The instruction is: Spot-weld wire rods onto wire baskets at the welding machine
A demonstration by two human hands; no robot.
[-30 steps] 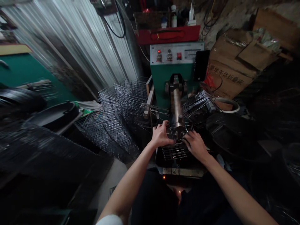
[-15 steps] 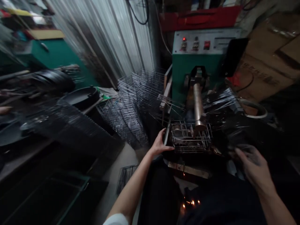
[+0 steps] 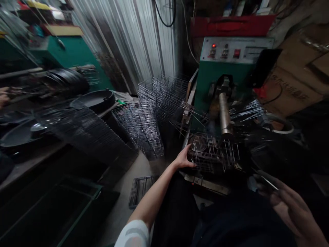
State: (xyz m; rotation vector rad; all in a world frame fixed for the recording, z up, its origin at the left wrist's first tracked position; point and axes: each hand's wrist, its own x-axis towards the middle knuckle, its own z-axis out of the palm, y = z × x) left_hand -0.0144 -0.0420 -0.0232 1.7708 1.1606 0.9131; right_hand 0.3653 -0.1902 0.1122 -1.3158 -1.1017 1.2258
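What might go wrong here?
The left hand is at the wire rack, near the metal rod, and might get pinched if the rod moves. With only that hand there, the rack could slip. The thin strip in the right hand might scratch.

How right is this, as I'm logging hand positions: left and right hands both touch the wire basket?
One mistake: the head view shows the right hand apart from the wire basket, holding a thin bright piece. The left hand does touch the basket.
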